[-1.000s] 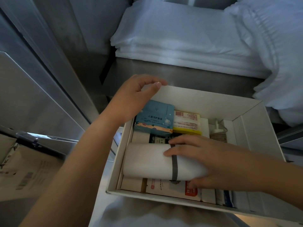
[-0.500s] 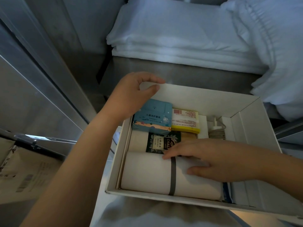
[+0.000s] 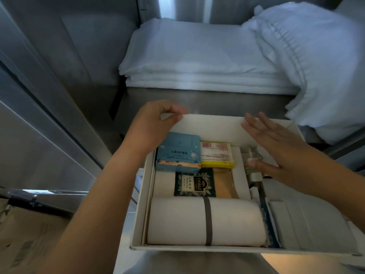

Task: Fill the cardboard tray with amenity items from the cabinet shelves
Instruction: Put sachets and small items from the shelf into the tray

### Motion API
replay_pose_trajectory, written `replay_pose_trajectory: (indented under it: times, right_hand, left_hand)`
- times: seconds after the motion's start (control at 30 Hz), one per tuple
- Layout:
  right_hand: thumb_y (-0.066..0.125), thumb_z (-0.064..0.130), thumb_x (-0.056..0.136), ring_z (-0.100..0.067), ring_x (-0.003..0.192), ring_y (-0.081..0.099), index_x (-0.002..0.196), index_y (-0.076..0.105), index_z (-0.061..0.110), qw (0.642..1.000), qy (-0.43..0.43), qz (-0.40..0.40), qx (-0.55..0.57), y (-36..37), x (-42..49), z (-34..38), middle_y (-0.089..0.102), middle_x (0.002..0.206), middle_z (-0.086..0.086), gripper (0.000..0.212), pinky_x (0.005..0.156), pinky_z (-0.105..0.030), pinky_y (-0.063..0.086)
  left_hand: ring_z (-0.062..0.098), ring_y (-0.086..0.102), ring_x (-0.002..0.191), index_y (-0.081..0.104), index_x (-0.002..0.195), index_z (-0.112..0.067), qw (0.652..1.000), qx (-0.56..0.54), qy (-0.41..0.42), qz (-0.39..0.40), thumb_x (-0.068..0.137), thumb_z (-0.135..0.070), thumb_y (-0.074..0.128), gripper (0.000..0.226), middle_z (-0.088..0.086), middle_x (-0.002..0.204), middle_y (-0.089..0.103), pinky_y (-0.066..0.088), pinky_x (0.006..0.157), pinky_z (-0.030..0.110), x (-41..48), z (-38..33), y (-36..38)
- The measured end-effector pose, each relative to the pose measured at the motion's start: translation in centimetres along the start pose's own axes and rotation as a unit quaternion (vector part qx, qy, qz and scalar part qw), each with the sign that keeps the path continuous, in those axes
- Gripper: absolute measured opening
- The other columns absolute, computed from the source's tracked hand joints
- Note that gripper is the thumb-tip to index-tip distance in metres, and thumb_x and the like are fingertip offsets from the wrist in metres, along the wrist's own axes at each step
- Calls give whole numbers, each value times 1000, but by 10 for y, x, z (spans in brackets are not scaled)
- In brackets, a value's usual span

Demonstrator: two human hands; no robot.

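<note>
Brushed steel cabinet shelf (image 3: 197,101) stacked with folded white towels (image 3: 197,56) backs the scene. Left hand (image 3: 156,123) pinches the far rim of the white cardboard tray (image 3: 213,124), seemingly steadying it. Right hand (image 3: 276,147), flat and empty, hovers over the tray's right side. Inside sit a blue box (image 3: 177,153), yellow packet (image 3: 216,155), dark tea sachet (image 3: 192,183) and grey-banded white cloth roll (image 3: 177,224), packed tightly, likely to save room.

Off-white, that cardboard tray (image 3: 213,123). Inside, the box (image 3: 177,153) was sky blue with a peach-orange strip along its base. The packet (image 3: 216,155) was yellow with red print. The tea sachet (image 3: 192,183) was dark and leaf-patterned. A grey band (image 3: 207,220) crossed the white roll (image 3: 177,224).
</note>
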State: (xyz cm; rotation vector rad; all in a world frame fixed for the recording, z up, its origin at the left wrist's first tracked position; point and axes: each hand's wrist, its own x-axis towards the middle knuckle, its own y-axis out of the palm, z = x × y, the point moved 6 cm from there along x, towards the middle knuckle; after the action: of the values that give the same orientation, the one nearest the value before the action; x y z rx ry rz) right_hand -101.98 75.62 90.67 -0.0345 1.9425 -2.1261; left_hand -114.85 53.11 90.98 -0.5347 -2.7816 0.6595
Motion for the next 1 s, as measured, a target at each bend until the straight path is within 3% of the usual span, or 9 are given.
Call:
replay_pose_trajectory:
  times: [0.13, 0.3, 0.4, 0.53, 0.73, 0.9, 1.0]
  right_hand:
    - [22, 68, 89, 6, 134, -33, 139, -23, 41, 1000, 1, -7, -6, 2, 3, 2, -32, 146, 28, 72, 110, -17, -16]
    - [34, 57, 81, 15, 135, -22, 142, -6, 46, 995, 5, -9, 98, -4, 3, 3, -18, 148, 35, 73, 108, -8, -8]
    - [40, 53, 83, 13, 139, -12, 145, 10, 44, 990, 6, -37, 135, -7, -3, 2, -4, 153, 30, 70, 116, -19, 2]
    - [38, 61, 77, 6, 143, -2, 144, 23, 39, 981, 40, -99, 159, -12, -22, -2, 9, 157, 18, 72, 120, -32, 10]
    - [37, 70, 74, 11, 140, -15, 139, 17, 50, 968, 99, -119, 199, 0, -73, -3, -4, 155, 26, 72, 119, -33, 6]
    - [34, 84, 73, 17, 137, -13, 137, 15, 56, 950, 99, -119, 271, 15, -113, 0, -8, 150, 37, 73, 116, -29, 9]
    - [49, 85, 64, 17, 138, -6, 140, 12, 58, 937, 99, -102, 319, 23, -134, 6, -11, 148, 42, 88, 114, -29, 14]
  left_hand:
    - [-2, 59, 98, 66, 87, -39, 1000, -15, 17, 1, 92, -18, 60, 22, -17, 100, 67, 43, 87, 17, 2, 2, 2]
    - [-4, 57, 93, 66, 87, -37, 1000, -21, 16, -4, 92, -19, 60, 20, -18, 100, 65, 42, 70, 2, 4, 5, 1]
    - [3, 59, 92, 67, 91, -33, 1000, -23, 20, -6, 93, -18, 59, 17, -14, 101, 66, 43, 60, 2, 4, 5, 2]
    - [5, 60, 90, 66, 86, -36, 999, -42, 27, -10, 92, -15, 60, 22, -14, 99, 66, 46, 60, 6, 4, 6, 2]
    - [1, 60, 92, 67, 87, -33, 999, -42, 26, -14, 91, -12, 61, 23, -15, 96, 67, 44, 82, 16, 5, 9, 4]
    - [-3, 58, 85, 67, 88, -29, 999, -42, 11, -20, 91, -8, 60, 22, -14, 91, 65, 42, 80, 14, 0, -1, 5]
    - [-7, 59, 80, 67, 86, -31, 999, -30, -1, -27, 91, -10, 60, 22, -15, 90, 65, 43, 76, 11, -3, -3, 4]
